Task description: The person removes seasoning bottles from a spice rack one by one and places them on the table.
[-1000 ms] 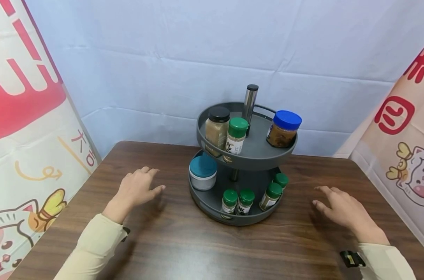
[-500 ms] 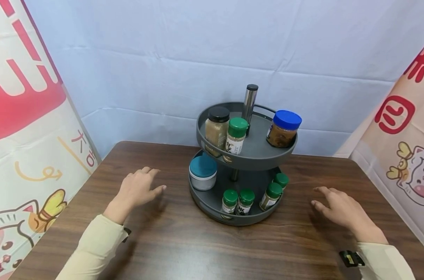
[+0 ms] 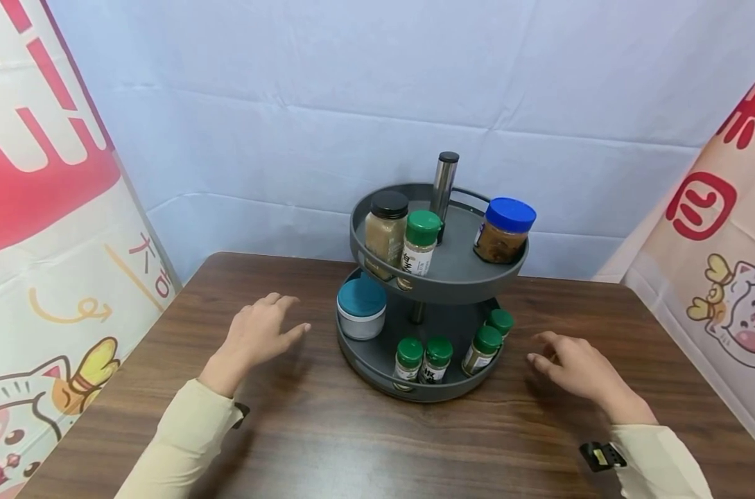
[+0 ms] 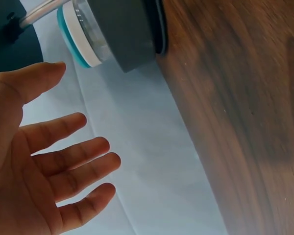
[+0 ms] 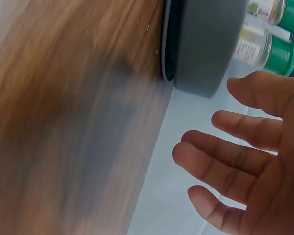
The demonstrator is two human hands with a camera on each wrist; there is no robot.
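Observation:
A dark grey two-tier turntable rack (image 3: 471, 291) stands on the wooden table. Its upper tier carries a black-lidded jar (image 3: 386, 232), a green-capped spice bottle (image 3: 419, 242) and a blue-lidded jar (image 3: 505, 232). On the lower tier are a teal-lidded tub (image 3: 361, 308) at the left and several small green-capped spice bottles (image 3: 436, 360) at the front and right. Left of the rack hovers my left hand (image 3: 255, 336), fingers spread, touching nothing; the teal-lidded tub is nearest. To the right, my right hand (image 3: 579, 367) holds nothing, its fingers relaxed and apart from the rack.
A metal post (image 3: 444, 190) rises above the upper tier. Pale blue cloth (image 3: 277, 138) hangs behind the table, and printed cloths (image 3: 40, 208) stand at both sides. The brown tabletop (image 3: 352, 443) stretches in front of the rack.
Both hands have moved inward toward the rack, the left one to the right and the right one to the left. The rack and its containers stay put.

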